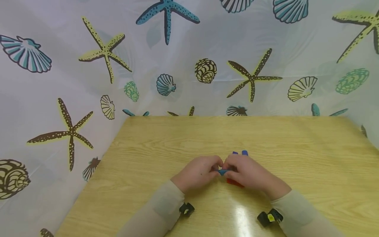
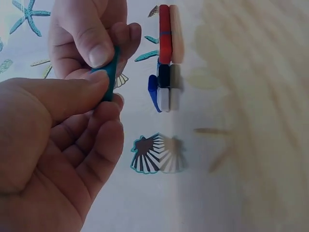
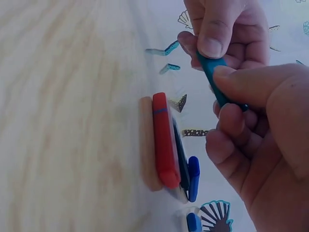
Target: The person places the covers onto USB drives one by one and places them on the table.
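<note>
Between both hands is a small, slim teal piece [image 3: 215,79], seen edge-on as a blue sliver in the head view. My left hand [image 1: 199,171] pinches one end between thumb and fingertips. The thumb and curled fingers of my right hand [image 1: 249,173] pinch the other end, and the two hands almost meet there. The fingertips cover much of the piece, so its exact kind cannot be told. Just beyond and beneath the right hand on the table lies a red bar [image 3: 165,140] with a thin blue band, partly hidden in the head view.
Beside the red bar are a dark-and-white piece [image 2: 164,87] and a blue piece [image 3: 193,179]. Another blue end [image 1: 244,152] shows past the right hand. Everything lies on a wood-grain table [image 1: 165,138], backed by a white curtain [image 1: 183,62] printed with shells and starfish.
</note>
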The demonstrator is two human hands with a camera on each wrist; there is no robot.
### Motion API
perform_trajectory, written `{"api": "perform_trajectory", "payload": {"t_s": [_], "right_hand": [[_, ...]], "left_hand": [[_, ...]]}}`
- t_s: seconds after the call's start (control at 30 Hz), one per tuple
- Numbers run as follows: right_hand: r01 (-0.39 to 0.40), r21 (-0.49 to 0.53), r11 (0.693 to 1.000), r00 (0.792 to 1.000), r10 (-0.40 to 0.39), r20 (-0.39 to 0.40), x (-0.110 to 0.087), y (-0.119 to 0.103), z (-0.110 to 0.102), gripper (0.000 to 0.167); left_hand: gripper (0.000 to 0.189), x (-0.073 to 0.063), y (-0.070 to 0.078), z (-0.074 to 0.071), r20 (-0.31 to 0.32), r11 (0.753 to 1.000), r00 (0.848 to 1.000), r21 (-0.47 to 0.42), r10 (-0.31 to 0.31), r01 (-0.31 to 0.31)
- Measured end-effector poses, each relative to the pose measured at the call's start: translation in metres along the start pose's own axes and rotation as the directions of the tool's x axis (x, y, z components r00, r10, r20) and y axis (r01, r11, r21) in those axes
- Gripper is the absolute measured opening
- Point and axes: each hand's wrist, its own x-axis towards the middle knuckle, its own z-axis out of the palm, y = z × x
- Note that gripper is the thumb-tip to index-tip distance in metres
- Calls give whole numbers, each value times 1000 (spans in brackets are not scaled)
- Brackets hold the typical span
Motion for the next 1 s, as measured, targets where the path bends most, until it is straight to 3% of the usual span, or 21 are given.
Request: {"api": "perform_trajectory", "payload": {"t_s": [0.23,0.53,0.73,1.0], "right_hand": [[-15,119,993,999,19,-30,-1,-2,-3,5],[-128,65,990,986,134,-96,-5,6,2,6],[-206,9,979,975,206,-81,-6,12,1,6],[-242,-60,968,964,233,-124,1,22,1,5]], "left_hand": [[16,0,5,-6,-40,998,998,-59,-42,39],[18,7,4,2,-62,998,998,62,-10,14],[21,4,1,3,-108,995,989,24,-98,101],[21,1,-2,0,-122,988,981,7,-150,152]]}}
